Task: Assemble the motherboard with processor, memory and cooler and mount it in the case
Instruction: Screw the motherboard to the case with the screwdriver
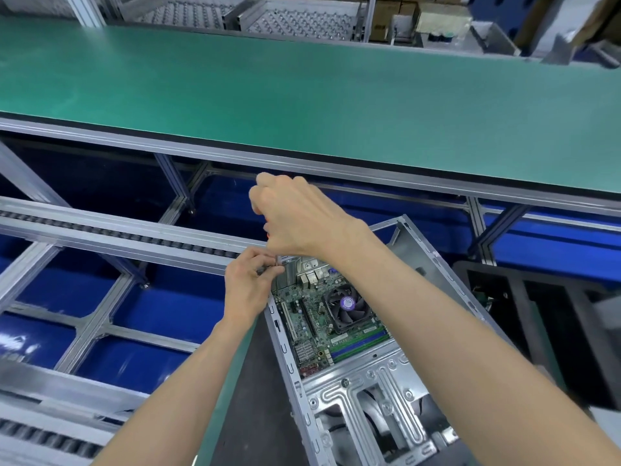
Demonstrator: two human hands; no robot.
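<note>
Most of the build looks done: the motherboard [322,326] lies inside the case [379,391], cooler [347,309] and memory [361,344] already fitted. At the case's far corner the right hand [295,220] clenches a tool with a hint of orange, apparently a screwdriver, while the left hand [247,287] pinches something small, likely a screw. Fastening seems the remaining job.

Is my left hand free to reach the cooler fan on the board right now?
Probably not yet: the left hand is pinching something small at the case's rear corner. The cooler fan itself lies uncovered, close beside it.
</note>
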